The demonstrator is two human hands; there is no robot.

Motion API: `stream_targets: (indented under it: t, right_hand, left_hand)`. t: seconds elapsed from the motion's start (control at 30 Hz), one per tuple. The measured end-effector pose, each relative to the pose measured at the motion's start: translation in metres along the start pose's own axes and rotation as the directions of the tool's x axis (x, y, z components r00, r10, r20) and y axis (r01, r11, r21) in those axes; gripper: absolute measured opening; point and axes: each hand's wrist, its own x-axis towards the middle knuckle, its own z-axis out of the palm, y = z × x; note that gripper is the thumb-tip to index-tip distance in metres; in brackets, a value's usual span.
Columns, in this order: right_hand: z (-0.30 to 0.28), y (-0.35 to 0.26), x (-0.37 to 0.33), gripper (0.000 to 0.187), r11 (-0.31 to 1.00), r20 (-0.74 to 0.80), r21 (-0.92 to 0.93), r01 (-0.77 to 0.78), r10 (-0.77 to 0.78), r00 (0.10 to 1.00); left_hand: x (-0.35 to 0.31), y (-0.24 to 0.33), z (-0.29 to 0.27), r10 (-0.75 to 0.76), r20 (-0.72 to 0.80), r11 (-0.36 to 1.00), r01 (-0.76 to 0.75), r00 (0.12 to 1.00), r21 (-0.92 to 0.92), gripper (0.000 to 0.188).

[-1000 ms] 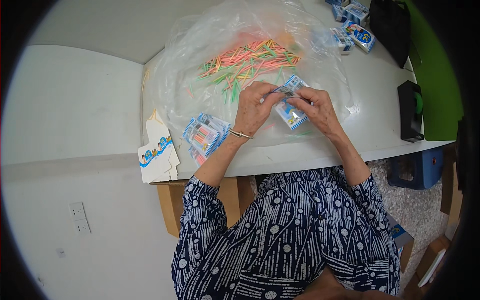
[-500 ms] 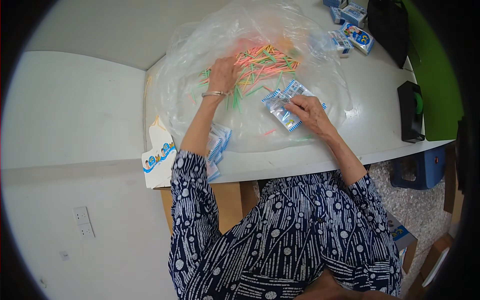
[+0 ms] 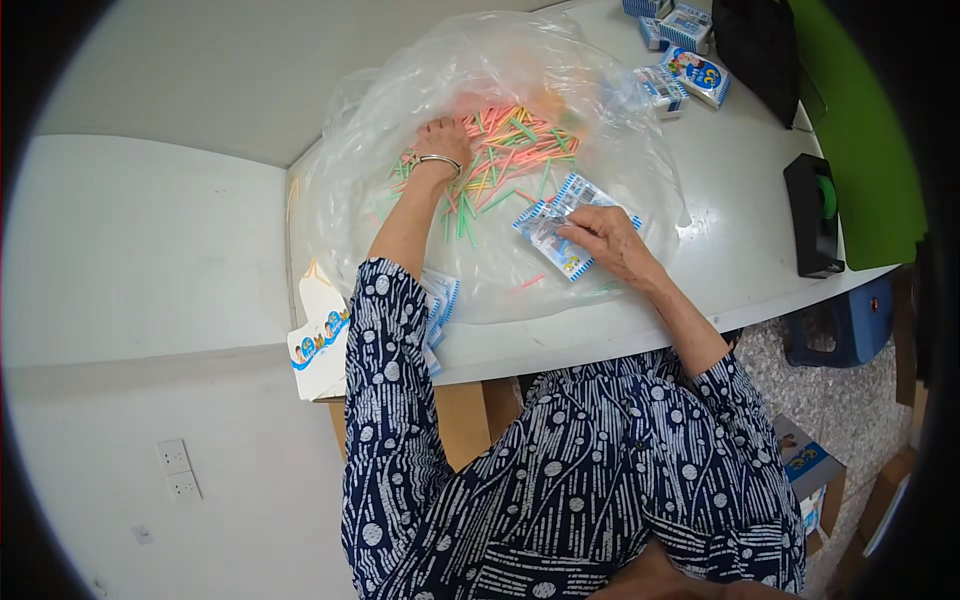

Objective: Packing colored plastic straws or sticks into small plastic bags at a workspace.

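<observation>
Thin candy-like sticks (image 3: 520, 140) in pink, green and yellow lie heaped inside a large clear plastic bag (image 3: 560, 300) spread on the table. My left hand (image 3: 443, 143), with a bangle at the wrist, reaches into the left side of the heap. Its fingers bend down among the sticks and their tips are hidden. Over the bag's near right part, my right hand (image 3: 610, 243) is closed on small clear-and-blue striped packets (image 3: 574, 262), pinched between thumb and fingers. More such packets (image 3: 441, 300) lie near the table's front edge, partly behind my left sleeve.
An opened white carton (image 3: 322, 350) stands at the table's left corner. Blue-and-white packs (image 3: 698, 76) and a black bag (image 3: 762, 50) are at the far right. A black tape dispenser (image 3: 808, 215) sits at the right edge. A blue stool (image 3: 842, 328) stands below.
My left hand has pushed slightly farther into the stick heap. My right hand keeps hold of the packets in nearly the same place. The whole view has shifted a little.
</observation>
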Motion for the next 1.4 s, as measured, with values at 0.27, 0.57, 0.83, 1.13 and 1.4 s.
stream_targets:
  t: [0.27,0.57,0.83,1.13,1.4]
  right_hand:
    - [-0.001,0.000,0.001,0.024,1.000,-0.009,-0.014,0.014,-0.014,1.000]
    - [-0.003,-0.001,0.001,0.027,0.997,-0.046,0.069,-0.042,0.045,0.998]
    - [0.000,-0.004,0.012,0.021,0.698,-0.098,0.693,-0.182,0.341,0.935]
    - [-0.007,-0.031,0.054,0.026,0.443,-0.088,0.893,-0.082,0.351,0.932]
    - [0.012,-0.018,0.055,0.016,0.403,0.146,0.874,-0.271,0.314,0.938]
  left_hand:
    - [-0.010,-0.004,0.002,-0.034,-0.103,0.998,0.029,0.994,-0.052,0.021]
    - [-0.033,-0.010,-0.039,-0.062,-0.153,0.946,0.009,0.986,-0.324,0.019]
    - [-0.066,0.032,-0.084,0.093,0.254,-0.234,0.269,0.963,-0.934,0.027]
    - [-0.101,0.100,-0.095,0.606,0.144,-0.687,0.606,0.783,-0.402,0.023]
    - [-0.099,0.103,-0.083,0.634,0.144,-0.680,0.636,0.760,-0.365,0.023]
